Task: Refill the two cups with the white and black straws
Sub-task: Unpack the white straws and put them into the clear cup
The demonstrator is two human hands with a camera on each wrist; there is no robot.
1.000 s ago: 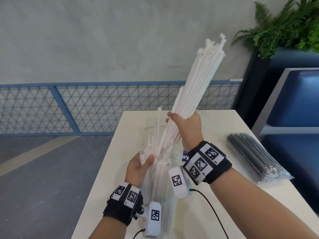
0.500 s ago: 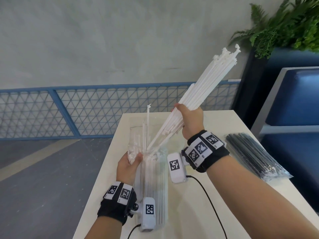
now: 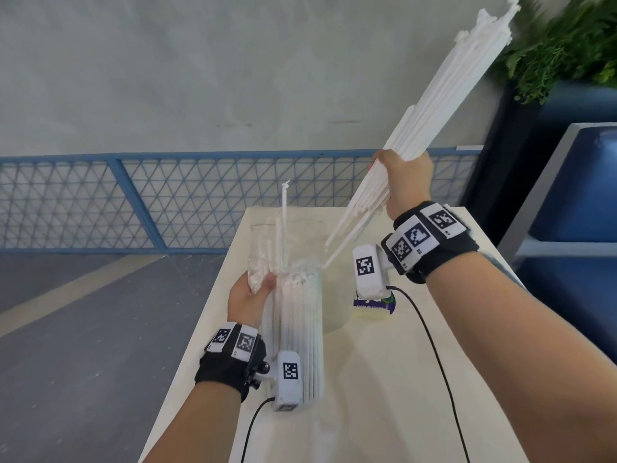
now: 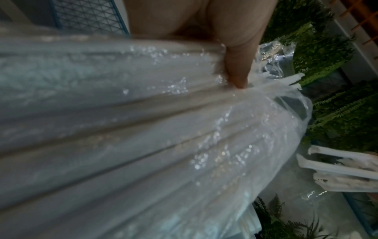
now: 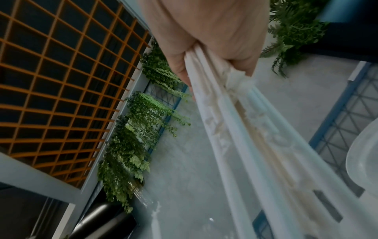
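Nearest, the left hand [image 3: 248, 297] pinches the mouth of the clear bag [image 3: 297, 332] of white straws lying on the counter [image 3: 384, 379]; its grip is closed on plastic and straw tips. A few loose straws [image 3: 283, 225] stand out of the opening and could tip onto the counter if the bag slackens. Farther off, the right hand [image 3: 405, 182] grips a thick bundle of white straws [image 3: 447, 98], raised and slanted; its lower ends are uneven, so the inner ones may slide free if the grip loosens. Both cups are hard to make out. A labelled item [image 3: 374, 304] sits partly hidden behind the right wrist camera. No black straws show.
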